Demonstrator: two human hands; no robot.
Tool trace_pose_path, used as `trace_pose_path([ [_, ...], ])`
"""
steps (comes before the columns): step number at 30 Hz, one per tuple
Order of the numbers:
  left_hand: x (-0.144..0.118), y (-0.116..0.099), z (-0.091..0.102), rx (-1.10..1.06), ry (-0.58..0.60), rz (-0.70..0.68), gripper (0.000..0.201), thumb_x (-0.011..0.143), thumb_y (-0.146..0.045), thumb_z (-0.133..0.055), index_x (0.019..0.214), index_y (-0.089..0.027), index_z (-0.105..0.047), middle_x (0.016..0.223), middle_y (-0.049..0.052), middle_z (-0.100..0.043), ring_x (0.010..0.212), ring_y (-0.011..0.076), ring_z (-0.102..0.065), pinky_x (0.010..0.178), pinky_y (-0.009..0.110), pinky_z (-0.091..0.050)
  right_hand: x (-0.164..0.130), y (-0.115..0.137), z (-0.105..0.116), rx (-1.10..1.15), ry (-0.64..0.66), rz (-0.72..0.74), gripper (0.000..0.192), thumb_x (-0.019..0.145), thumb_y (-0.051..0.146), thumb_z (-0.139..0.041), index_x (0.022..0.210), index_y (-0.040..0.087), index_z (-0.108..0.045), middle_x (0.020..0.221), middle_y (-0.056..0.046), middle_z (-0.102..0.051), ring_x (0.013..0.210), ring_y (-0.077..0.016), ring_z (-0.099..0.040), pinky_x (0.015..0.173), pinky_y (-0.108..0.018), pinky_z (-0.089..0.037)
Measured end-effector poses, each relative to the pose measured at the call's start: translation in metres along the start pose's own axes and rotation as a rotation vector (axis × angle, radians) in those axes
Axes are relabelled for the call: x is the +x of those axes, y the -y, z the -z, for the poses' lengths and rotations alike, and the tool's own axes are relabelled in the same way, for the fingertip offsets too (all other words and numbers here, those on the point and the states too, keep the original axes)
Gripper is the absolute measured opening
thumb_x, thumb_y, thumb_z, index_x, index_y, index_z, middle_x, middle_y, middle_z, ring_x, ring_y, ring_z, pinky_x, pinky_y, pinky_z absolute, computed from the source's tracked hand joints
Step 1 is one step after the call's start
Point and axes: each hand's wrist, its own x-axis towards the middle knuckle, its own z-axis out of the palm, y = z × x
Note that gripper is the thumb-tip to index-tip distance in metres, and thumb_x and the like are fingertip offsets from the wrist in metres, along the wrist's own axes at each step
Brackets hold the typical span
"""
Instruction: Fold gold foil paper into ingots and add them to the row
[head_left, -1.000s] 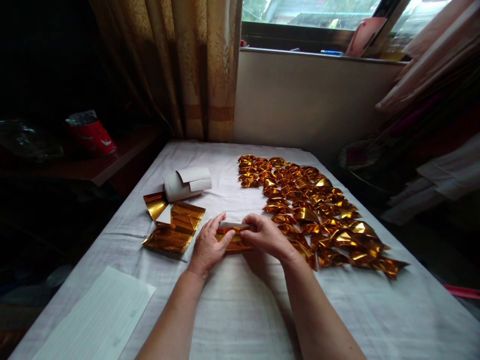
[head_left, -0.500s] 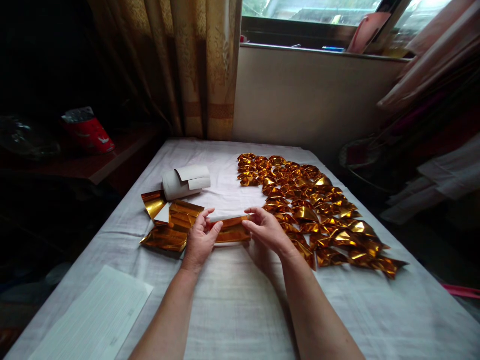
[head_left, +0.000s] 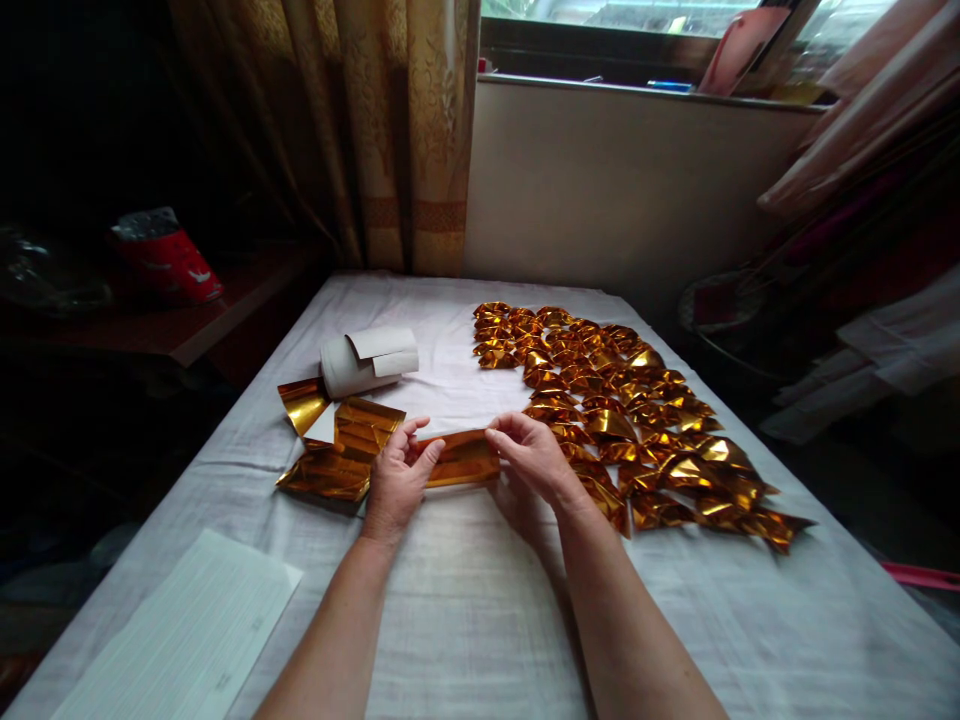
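A strip of shiny gold foil paper point(head_left: 463, 458) stretches between my two hands, just above the cloth-covered table. My left hand point(head_left: 399, 478) pinches its left end, thumb on top. At the upper right corner, my right hand point(head_left: 531, 455) grips the strip between thumb and fingers. To the left of my left hand lie more gold foil sheets point(head_left: 367, 430), partly hidden behind it. Beyond them rests a curled white paper roll point(head_left: 367, 362). Right of my right hand, several rows of folded gold foil pieces point(head_left: 611, 425) cover the table.
A pale lined sheet of paper point(head_left: 187, 630) lies on the white tablecloth point(head_left: 450, 620) at the near left. On a dark side table point(head_left: 217, 320) stands a red container point(head_left: 169, 255). A curtain point(head_left: 435, 140) hangs behind, and clothes point(head_left: 892, 350) hang at the right.
My right thumb and fingers have closed onto the strip's upper right corner, where they were apart before. The strip's top edge now shows gold, without the pale edge. The view has shifted slightly.
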Motion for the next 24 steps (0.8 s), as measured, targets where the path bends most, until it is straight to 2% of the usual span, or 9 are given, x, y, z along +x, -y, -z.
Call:
trace_pose_path([
  [4,-0.0004,-0.0043,-0.0002,0.017,-0.016,-0.035,0.038,0.074,-0.043,-0.068,0.102,-0.016,-0.067,0.059,-0.007,-0.038,0.053,0.0086,-0.038,0.050,0.020,-0.036,0.0008,0.0006,-0.0002,0.024,-0.015,0.019,0.029,0.068,0.047,-0.069,0.070,0.018,-0.062,0.064,0.001,-0.060,0.060,-0.0120,-0.052,0.060,-0.025,-0.043],
  [7,-0.0004,-0.0062,0.0000,0.035,-0.014,-0.053,0.034,0.075,-0.041,-0.068,0.099,-0.017,-0.068,0.059,-0.007,-0.039,0.054,0.0085,-0.038,0.051,0.020,-0.035,0.0012,0.0005,-0.0006,0.050,-0.034,0.010,0.029,0.067,0.046,-0.070,0.069,0.018,-0.063,0.066,0.000,-0.062,0.061,-0.0123,-0.053,0.061,-0.026,-0.044],
  [17,-0.0007,0.0006,0.0006,0.094,-0.011,-0.061,0.028,0.077,-0.042,-0.067,0.090,-0.017,-0.070,0.060,-0.004,-0.055,0.055,0.0098,-0.048,0.056,0.021,-0.043,0.0022,-0.0009,-0.0007,0.063,-0.052,0.002,0.028,0.063,0.044,-0.073,0.066,0.018,-0.064,0.061,0.000,-0.062,0.058,-0.0123,-0.053,0.059,-0.026,-0.044],
  [20,-0.0020,-0.0013,0.0000,0.140,-0.017,-0.084,0.025,0.078,-0.042,-0.065,0.085,-0.018,-0.070,0.066,-0.001,-0.063,0.058,0.0109,-0.053,0.058,0.022,-0.044,0.0022,-0.0025,-0.0014,0.067,-0.053,-0.002,0.026,0.063,0.042,-0.073,0.066,0.018,-0.063,0.059,0.001,-0.061,0.057,-0.0118,-0.053,0.057,-0.025,-0.044],
  [24,-0.0037,-0.0074,-0.0001,0.223,-0.026,-0.112,0.022,0.078,-0.040,-0.064,0.082,-0.019,-0.071,0.066,-0.001,-0.066,0.056,0.0112,-0.054,0.057,0.022,-0.044,0.0019,-0.0032,-0.0034,0.088,-0.066,-0.023,0.027,0.062,0.042,-0.073,0.066,0.019,-0.061,0.055,0.003,-0.057,0.050,-0.0099,-0.049,0.049,-0.024,-0.040],
])
